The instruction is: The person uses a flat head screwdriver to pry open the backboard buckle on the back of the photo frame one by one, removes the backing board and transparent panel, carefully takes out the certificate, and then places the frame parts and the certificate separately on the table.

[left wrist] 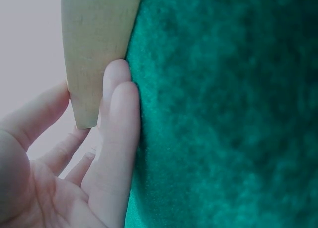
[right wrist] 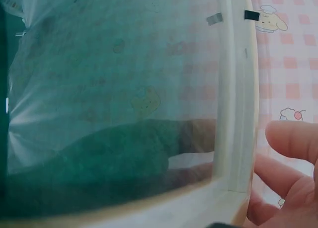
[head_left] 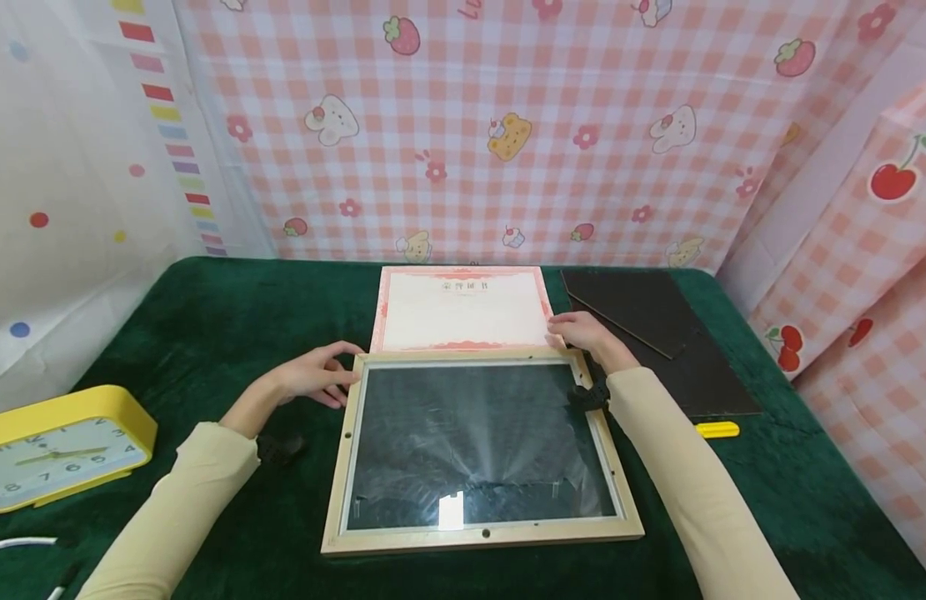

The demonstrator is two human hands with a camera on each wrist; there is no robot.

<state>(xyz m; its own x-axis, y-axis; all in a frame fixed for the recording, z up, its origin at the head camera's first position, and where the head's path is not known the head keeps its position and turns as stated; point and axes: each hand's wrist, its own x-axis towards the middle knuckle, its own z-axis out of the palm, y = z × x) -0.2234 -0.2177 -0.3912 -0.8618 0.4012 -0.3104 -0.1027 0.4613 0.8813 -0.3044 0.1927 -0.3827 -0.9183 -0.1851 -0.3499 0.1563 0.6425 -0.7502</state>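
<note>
A light wooden picture frame (head_left: 486, 542) with a clear pane lies on the green cloth in the head view. At its far left corner is my left hand (head_left: 316, 375); the left wrist view shows the thumb and fingers on either side of the wooden edge, holding it. My right hand (head_left: 586, 331) is at the far right corner. In the right wrist view its lower fingers (right wrist: 278, 176) touch the frame's outer side, while the upper digit stands apart from the wood. Just beyond the frame lies a white certificate (head_left: 463, 321) with a pink border, partly covered by the frame's far edge.
Dark backing boards (head_left: 680, 358) lie at the right, with a yellow-handled tool (head_left: 718, 429) by their near edge. A yellow clock (head_left: 65, 446) stands at the left, and a white cable (head_left: 20, 543) lies nearer. A checked curtain (head_left: 463, 192) hangs behind the table.
</note>
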